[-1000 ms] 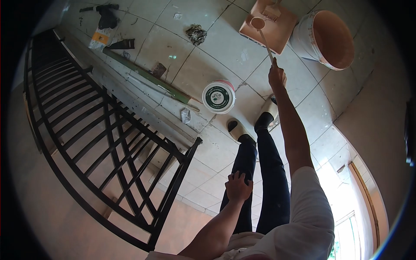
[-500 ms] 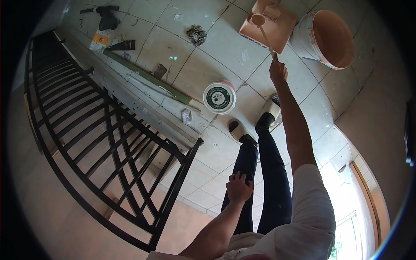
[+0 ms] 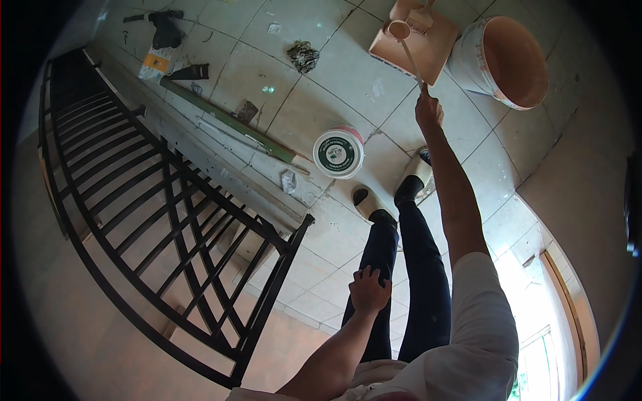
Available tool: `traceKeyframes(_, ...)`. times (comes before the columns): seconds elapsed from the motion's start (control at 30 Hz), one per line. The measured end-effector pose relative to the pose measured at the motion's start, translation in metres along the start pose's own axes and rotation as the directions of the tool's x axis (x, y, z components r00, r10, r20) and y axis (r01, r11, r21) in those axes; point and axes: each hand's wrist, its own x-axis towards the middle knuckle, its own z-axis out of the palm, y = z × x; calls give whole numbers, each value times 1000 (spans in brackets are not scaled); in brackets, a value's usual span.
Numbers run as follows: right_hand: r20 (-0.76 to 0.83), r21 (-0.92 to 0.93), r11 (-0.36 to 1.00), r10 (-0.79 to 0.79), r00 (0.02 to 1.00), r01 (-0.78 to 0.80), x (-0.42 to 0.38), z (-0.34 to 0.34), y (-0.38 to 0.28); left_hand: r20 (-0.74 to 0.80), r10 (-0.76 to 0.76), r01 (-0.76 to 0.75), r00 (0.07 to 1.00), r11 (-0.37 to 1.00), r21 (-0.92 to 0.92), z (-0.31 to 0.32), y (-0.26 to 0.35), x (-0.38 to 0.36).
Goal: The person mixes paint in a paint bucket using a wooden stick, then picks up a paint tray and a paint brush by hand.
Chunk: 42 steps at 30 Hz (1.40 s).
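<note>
Up at one o'clock in the head view, the right hand (image 3: 429,110) stays clenched on the roller pole (image 3: 410,61), whose roller (image 3: 398,30) has slid slightly deeper into the paint tray (image 3: 438,47) beside the bucket (image 3: 498,61): still loading paint. The left hand (image 3: 369,291) remains spread flat on the thigh at six o'clock.

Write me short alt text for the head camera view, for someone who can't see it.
Seen from above, a person's right hand holds a paint roller by its long handle, its head in a peach-coloured paint tray on the tiled floor. Their left hand rests on their thigh. A large bucket stands beside the tray, a lidded tub near their feet and a black metal railing alongside.
</note>
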Motion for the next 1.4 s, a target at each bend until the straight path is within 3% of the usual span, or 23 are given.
traceKeyframes(0.53, 3, 52, 999, 17, 1000, -17, -9, 1, 4, 19, 4, -4, 1000, 1000, 29, -9, 8, 10)
traceKeyframes(0.73, 68, 204, 968, 138, 988, -149, -18, -19, -8, 42, -10, 8, 999, 998, 60, -13, 12, 13)
traceKeyframes(0.8, -48, 469, 880, 107, 993, -73, -31, -24, -4, 50, -10, 7, 999, 998, 62, -14, 13, 14)
traceKeyframes(0.93, -71, 598, 792, 203, 977, -121, -88, -64, -8, 68, -9, 4, 998, 997, 75, -16, 14, 15)
traceKeyframes(1.07, -301, 751, 658, 275, 913, 49, -149, -92, 2, 77, -8, 2, 997, 997, 78, -21, 18, 16)
traceKeyframes(1.13, -190, 813, 576, 406, 894, -89, -170, -112, -1, 82, -12, 5, 997, 997, 79, -20, 19, 17)
traceKeyframes(1.23, -220, 791, 600, 459, 861, -119, -183, -114, 7, 90, -25, 17, 996, 997, 80, -18, 17, 18)
traceKeyframes(1.4, -89, 911, 386, 533, 842, -148, -178, -125, 8, 97, -30, 21, 995, 996, 92, -17, 17, 19)
